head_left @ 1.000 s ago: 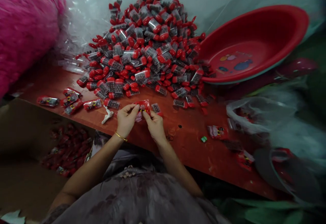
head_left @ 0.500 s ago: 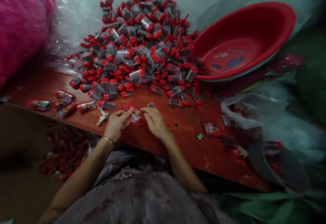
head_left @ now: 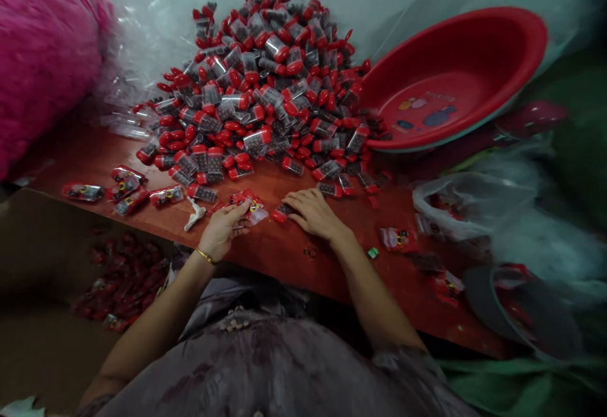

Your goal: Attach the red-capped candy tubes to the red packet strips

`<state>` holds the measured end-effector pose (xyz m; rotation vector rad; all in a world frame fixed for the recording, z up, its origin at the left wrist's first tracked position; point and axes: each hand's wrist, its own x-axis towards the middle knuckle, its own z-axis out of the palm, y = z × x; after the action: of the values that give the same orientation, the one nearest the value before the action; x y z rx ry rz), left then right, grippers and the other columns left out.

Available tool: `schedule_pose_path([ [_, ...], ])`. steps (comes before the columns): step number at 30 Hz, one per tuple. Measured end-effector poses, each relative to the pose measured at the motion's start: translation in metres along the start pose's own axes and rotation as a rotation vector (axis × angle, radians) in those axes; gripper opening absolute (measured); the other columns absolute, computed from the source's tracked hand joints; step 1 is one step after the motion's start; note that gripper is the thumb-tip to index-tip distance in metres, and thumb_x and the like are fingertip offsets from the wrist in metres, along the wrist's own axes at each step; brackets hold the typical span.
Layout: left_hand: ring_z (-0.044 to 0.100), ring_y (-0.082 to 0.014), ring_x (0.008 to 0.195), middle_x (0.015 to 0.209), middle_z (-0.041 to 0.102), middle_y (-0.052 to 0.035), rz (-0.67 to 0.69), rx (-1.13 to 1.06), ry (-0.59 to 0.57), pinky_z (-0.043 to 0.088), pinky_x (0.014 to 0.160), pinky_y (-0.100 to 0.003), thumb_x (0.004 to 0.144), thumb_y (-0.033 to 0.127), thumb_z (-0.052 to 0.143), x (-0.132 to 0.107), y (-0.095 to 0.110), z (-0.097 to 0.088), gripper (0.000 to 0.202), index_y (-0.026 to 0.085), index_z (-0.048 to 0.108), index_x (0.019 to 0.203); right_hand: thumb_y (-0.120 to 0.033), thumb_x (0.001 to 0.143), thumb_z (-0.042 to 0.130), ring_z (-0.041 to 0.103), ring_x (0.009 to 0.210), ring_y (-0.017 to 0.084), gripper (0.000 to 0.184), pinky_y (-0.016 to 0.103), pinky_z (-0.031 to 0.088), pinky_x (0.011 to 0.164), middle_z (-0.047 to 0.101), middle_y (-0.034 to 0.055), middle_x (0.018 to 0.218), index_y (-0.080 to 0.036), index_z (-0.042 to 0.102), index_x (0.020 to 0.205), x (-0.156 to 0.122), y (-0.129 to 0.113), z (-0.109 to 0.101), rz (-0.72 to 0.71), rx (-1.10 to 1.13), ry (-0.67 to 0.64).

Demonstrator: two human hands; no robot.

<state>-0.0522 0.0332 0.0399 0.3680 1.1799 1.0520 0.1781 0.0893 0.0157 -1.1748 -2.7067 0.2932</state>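
While the left hand point(head_left: 222, 232) pinches a packet point(head_left: 252, 204), the right hand point(head_left: 314, 214) covers a bottle point(head_left: 280, 214).
Head view: the bottle lies on the worktop point(head_left: 272, 249) between the hands, nearer the right, long axis roughly crosswise, cap leftward; the right fingers point(head_left: 300, 203) bend loosely over it, grip unclear.

Packing workshop, apparently small-scale, with work done by hand at a red-brown table point(head_left: 279, 255). Beyond the fingers point(head_left: 300, 203) rises a heap of near-identical red-capped clear containers point(head_left: 257, 142); left of the fingers lie printed packets point(head_left: 165, 196), with more piled below table level. A pink sack point(head_left: 47, 56) stands farther left, a red basin point(head_left: 512, 43) and plastic bags point(head_left: 478, 190) to the fingers' right.
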Motion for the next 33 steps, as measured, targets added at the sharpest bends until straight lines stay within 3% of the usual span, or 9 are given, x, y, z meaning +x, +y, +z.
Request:
schedule_pose_path([
  [3,0.060,-0.0099,0.054,0.064,0.066,-0.0020,-0.016,-0.012,-0.043,0.047,0.050,-0.019,0.056,0.041,0.080,-0.002,0.000,0.000,0.037,0.013,0.063,0.071,-0.029,0.089,0.048,0.054,0.095,0.023,0.023,0.040,0.033,0.090,0.066,0.0102,0.103,-0.018,0.063,0.102,-0.003,-0.009,0.008,0.042,0.126,0.076],
  [7,0.060,-0.0104,0.055,0.066,0.067,-0.0029,-0.012,-0.022,-0.052,0.046,0.050,-0.020,0.057,0.041,0.080,-0.004,-0.001,0.000,0.036,0.013,0.064,0.073,-0.032,0.089,0.045,0.055,0.076,0.017,0.023,0.030,0.041,0.073,0.063,0.0055,0.085,-0.017,0.061,0.096,-0.024,-0.033,0.010,0.165,0.554,0.223],
  [12,0.056,-0.0081,0.050,0.062,0.064,-0.0003,0.036,0.010,-0.065,0.045,0.048,-0.019,0.052,0.041,0.082,-0.006,-0.006,0.005,0.040,0.012,0.063,0.071,-0.033,0.078,0.050,0.042,0.052,0.011,0.018,0.023,0.032,0.050,0.048,-0.0029,0.058,-0.018,0.060,0.073,-0.043,-0.065,-0.001,0.300,0.990,0.180],
  [16,0.057,-0.0088,0.052,0.062,0.064,-0.0004,0.118,0.069,-0.072,0.047,0.052,-0.021,0.048,0.043,0.082,-0.009,-0.007,0.010,0.041,0.012,0.063,0.067,-0.031,0.070,0.051,0.040,0.048,0.009,0.016,0.021,0.029,0.046,0.046,-0.0035,0.053,-0.018,0.059,0.066,-0.038,-0.074,-0.004,0.381,1.069,0.145],
  [23,0.052,-0.0083,0.050,0.056,0.062,0.0007,0.250,0.140,-0.030,0.043,0.050,-0.021,0.043,0.051,0.081,-0.013,-0.005,0.010,0.043,0.014,0.064,0.057,-0.034,0.067,0.052,0.041,0.045,0.008,0.019,0.019,0.030,0.042,0.051,-0.0038,0.054,-0.017,0.060,0.071,-0.032,-0.077,0.010,0.456,1.240,0.040],
  [28,0.054,-0.0098,0.054,0.059,0.064,-0.0005,0.269,0.172,-0.071,0.046,0.054,-0.022,0.049,0.052,0.079,-0.015,-0.005,0.012,0.042,0.014,0.067,0.062,-0.032,0.070,0.052,0.039,0.049,0.009,0.017,0.021,0.029,0.046,0.048,-0.0033,0.056,-0.017,0.060,0.068,-0.035,-0.082,0.007,0.382,1.138,0.124],
  [33,0.050,-0.0103,0.053,0.048,0.054,0.0014,0.350,0.311,-0.068,0.040,0.050,-0.022,0.056,0.050,0.075,-0.015,-0.002,0.011,0.037,0.016,0.061,0.050,-0.031,0.070,0.052,0.038,0.052,0.010,0.016,0.022,0.028,0.051,0.045,-0.0037,0.054,-0.017,0.057,0.063,-0.040,-0.081,0.001,0.365,1.032,0.136],
])
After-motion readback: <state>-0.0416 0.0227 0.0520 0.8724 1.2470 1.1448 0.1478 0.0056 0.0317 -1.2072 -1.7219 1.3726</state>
